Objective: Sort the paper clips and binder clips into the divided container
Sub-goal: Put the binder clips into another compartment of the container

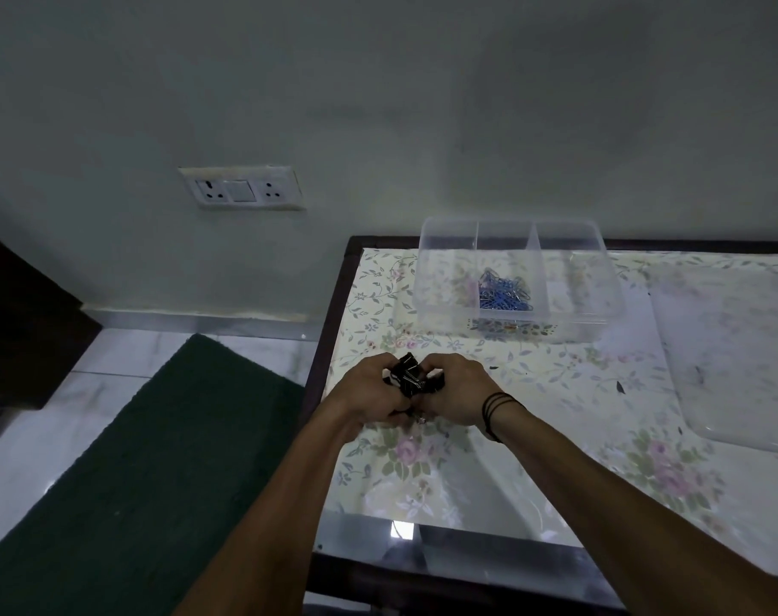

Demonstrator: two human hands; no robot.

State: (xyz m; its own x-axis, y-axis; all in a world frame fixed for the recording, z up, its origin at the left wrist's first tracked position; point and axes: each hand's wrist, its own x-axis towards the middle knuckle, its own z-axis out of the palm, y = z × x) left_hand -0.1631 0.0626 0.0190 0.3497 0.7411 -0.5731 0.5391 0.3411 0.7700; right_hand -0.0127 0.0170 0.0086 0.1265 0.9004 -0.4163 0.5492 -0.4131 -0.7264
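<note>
On the floor at far left lies a dark green mat (147, 460) over pale tiles, w/ a white socket plate (242, 188) on the wall above it. Next comes the table (489, 473), dark-framed w/ a floral cover under glass.

Near the table's left edge both hands meet, cupped together around a heap of black binder clips (411, 377). The left hand (369, 391) curls in from the left side, fingers bent over the pile; the right hand (456, 389) closes on it from the other side, so the two share one grip and the clips bulge up betw. them. A few silver handles show in the black mass. Whether the heap is lifted or resting on the cover, can't tell; the light is poor. The right wrist has thin black thread bands (496, 409) round it.

Farther back sits the divided container (445, 277), clear plastic, three compartments side by side. The left compartment looks bare, the middle one holds a bunch of blue paper clips (505, 293), and the right one seems bare too, though glare makes that approx. The container is well apart from the hands.

At right a clear lid (734, 357) lies flat on the cover, just beside the container.
</note>
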